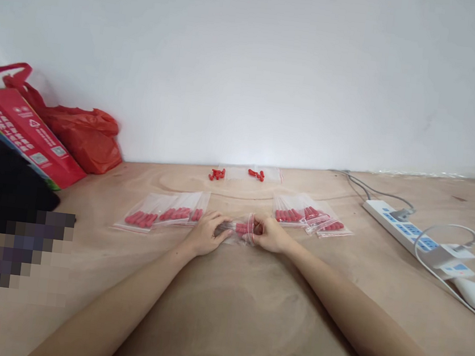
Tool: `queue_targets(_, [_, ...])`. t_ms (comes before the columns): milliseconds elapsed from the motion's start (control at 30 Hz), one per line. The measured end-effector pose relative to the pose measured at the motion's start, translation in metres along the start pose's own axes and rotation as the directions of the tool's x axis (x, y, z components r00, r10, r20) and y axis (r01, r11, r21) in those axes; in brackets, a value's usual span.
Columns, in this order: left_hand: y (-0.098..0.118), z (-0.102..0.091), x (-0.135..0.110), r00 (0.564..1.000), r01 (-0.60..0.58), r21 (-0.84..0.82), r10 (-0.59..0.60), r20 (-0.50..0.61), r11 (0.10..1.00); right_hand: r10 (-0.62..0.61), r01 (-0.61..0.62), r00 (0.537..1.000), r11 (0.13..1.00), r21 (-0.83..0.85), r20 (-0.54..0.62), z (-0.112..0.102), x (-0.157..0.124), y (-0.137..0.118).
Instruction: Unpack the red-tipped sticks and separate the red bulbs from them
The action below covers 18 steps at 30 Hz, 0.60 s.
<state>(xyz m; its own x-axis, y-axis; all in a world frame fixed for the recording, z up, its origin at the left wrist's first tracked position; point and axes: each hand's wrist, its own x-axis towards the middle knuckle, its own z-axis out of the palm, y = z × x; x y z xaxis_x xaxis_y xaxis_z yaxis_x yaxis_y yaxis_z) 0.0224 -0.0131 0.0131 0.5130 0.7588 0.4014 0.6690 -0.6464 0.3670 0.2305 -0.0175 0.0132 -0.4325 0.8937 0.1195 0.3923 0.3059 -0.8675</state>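
My left hand (205,232) and my right hand (269,233) both grip a small clear zip bag (239,228) with red pieces inside, held low over the wooden table (222,313). The right fingers pinch the bag's red-lined end; the left fingers hold its other end. Filled zip bags (165,214) lie in a row to the left of my hands. More filled bags (308,215) lie to the right. Loose red pieces (217,173) and further red pieces (257,174) rest on empty clear bags near the wall.
A red plastic bag (84,132) and a red box (28,136) sit at the back left, beside a black object (0,185). A white power strip (417,237) with cables lies at the right. A white wall (251,59) closes the back.
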Motion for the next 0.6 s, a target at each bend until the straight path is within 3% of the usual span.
queue_targets(100, [0.000, 0.000, 0.000, 1.000, 0.004, -0.018, -0.004, -0.001, 1.000, -0.046, 0.046, 0.999, 0.999, 0.030, -0.002, 0.004, 0.002, 0.005])
queue_targets(200, [0.000, 0.000, 0.000, 1.000, 0.015, -0.037, -0.015, -0.001, 0.999, -0.036, 0.043, 0.996, 0.996, 0.084, -0.078, 0.006, 0.004, 0.012])
queue_targets(400, [-0.002, 0.000, -0.001, 0.999, 0.038, -0.020, -0.038, 0.008, 0.999, 0.129, -0.050, 0.971, 0.933, 0.357, -0.201, 0.004, 0.003, 0.011])
queue_targets(600, [-0.001, -0.003, -0.007, 0.998, 0.049, -0.011, -0.048, 0.041, 0.999, 0.182, -0.020, 0.931, 0.892, 0.451, -0.318, -0.021, -0.008, 0.004])
